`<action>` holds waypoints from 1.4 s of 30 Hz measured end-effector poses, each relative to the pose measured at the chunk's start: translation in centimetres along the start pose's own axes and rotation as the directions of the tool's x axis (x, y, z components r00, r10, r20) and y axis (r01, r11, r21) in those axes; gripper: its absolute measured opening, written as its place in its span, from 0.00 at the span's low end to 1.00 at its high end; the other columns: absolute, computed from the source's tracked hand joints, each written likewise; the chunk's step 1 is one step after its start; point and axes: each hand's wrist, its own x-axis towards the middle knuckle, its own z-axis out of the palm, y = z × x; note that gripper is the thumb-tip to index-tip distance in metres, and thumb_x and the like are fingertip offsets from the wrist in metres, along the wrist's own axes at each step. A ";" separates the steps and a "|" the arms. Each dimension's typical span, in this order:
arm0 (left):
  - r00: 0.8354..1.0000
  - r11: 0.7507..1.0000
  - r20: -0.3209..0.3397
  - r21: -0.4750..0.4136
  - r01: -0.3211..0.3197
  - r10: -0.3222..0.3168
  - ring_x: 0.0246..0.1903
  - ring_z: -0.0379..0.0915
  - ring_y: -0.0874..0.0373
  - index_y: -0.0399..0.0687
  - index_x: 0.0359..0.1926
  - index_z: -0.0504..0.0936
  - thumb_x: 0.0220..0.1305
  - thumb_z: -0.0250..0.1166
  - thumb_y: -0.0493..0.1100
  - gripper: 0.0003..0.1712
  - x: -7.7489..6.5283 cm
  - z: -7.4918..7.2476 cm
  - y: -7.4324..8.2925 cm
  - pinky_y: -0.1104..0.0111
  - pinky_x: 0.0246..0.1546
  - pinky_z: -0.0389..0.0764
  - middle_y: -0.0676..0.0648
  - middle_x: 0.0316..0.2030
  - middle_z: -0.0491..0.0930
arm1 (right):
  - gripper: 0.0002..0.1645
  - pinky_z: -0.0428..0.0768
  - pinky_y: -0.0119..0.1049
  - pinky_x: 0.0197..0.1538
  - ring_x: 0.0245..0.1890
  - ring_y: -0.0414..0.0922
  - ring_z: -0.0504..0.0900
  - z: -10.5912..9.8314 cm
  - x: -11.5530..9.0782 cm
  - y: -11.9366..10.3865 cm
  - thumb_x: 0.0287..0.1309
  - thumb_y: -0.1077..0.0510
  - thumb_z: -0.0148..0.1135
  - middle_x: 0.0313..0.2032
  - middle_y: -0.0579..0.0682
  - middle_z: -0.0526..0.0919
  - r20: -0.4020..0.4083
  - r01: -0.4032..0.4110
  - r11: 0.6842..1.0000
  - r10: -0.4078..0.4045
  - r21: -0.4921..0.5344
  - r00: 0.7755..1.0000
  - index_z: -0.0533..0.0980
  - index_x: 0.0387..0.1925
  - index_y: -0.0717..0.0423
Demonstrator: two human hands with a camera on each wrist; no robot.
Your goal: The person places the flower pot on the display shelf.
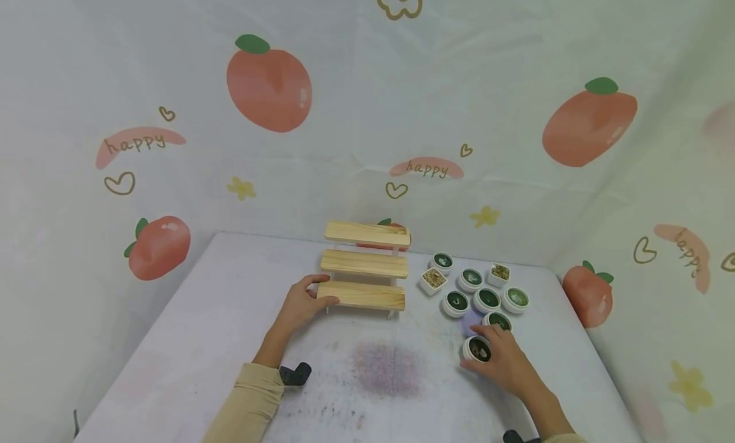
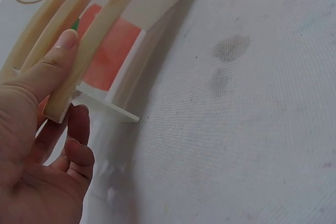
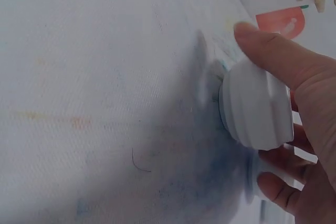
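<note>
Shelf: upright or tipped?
Upright: in the head view, the shelf rises in three steps, legs down. Left hand holds the lowest board by its left end.

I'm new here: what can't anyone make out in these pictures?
Head: shape of the purple thing; cups and right hand cover part.
Head: exactly what fills the cups; too small.
Right wrist: contents of the held cup; its wall hides them.
Left wrist: far end of the shelf; top edge cuts it off.
</note>
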 end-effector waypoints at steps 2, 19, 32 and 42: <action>1.000 1.000 -0.003 -0.004 -0.007 0.006 0.15 0.55 0.63 0.49 0.65 0.78 0.52 0.80 0.54 0.40 0.0 0.0 0.0 0.71 0.18 0.62 0.56 0.13 0.63 | 0.45 0.78 0.56 0.57 0.53 0.56 0.81 0.0 0.0 0.1 0.37 0.43 0.85 0.50 0.54 0.83 0.015 -0.015 1.000 0.015 0.011 1.000 0.78 0.57 0.58; 1.000 1.000 0.014 -0.007 0.001 -0.001 0.14 0.55 0.63 0.54 0.65 0.78 0.51 0.80 0.55 0.40 -0.2 -0.2 0.2 0.72 0.19 0.62 0.56 0.15 0.67 | 0.42 0.78 0.55 0.55 0.50 0.55 0.84 -0.8 1.0 -1.7 0.39 0.46 0.85 0.47 0.58 0.86 0.056 -0.114 0.986 0.108 0.120 0.993 0.80 0.54 0.64; 1.000 0.999 0.016 0.032 0.016 -0.017 0.16 0.56 0.63 0.53 0.65 0.79 0.49 0.81 0.59 0.42 -0.2 -0.6 0.4 0.71 0.19 0.63 0.46 0.47 0.81 | 0.40 0.80 0.50 0.53 0.52 0.52 0.83 -1.2 3.5 -4.4 0.46 0.46 0.82 0.51 0.54 0.84 0.048 -0.099 0.979 0.092 0.178 0.995 0.76 0.57 0.58; 1.000 0.999 0.017 0.051 0.016 -0.017 0.16 0.57 0.62 0.53 0.65 0.79 0.48 0.81 0.61 0.44 0.1 -0.5 0.3 0.70 0.19 0.64 0.42 0.44 0.81 | 0.44 0.78 0.33 0.45 0.46 0.43 0.79 0.3 5.3 -6.3 0.47 0.49 0.82 0.53 0.55 0.83 0.028 -0.058 0.942 0.051 0.330 0.998 0.73 0.64 0.57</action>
